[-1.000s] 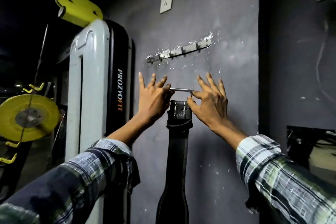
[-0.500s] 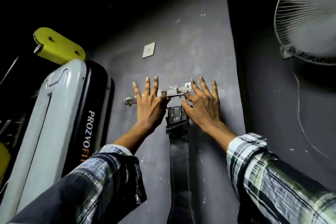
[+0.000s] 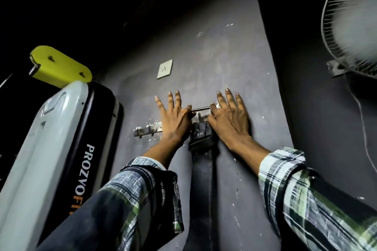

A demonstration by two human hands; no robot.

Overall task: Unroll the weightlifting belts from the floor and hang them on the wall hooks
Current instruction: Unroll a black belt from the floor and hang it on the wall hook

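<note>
White and orange lettering reading "PROZVOFI", cut off after that, is running down the black panel of the gym machine (image 3: 67,159), while a faint "S" is showing on the belt (image 3: 201,134).

My left hand (image 3: 175,120) and right hand (image 3: 228,120) cover the right part of the hook rail (image 3: 148,130), so I cannot tell which hook the buckle (image 3: 201,109) meets. The belt (image 3: 202,179) runs off the bottom edge. The fan (image 3: 353,20) is blurred and cut off at the right edge.
</note>
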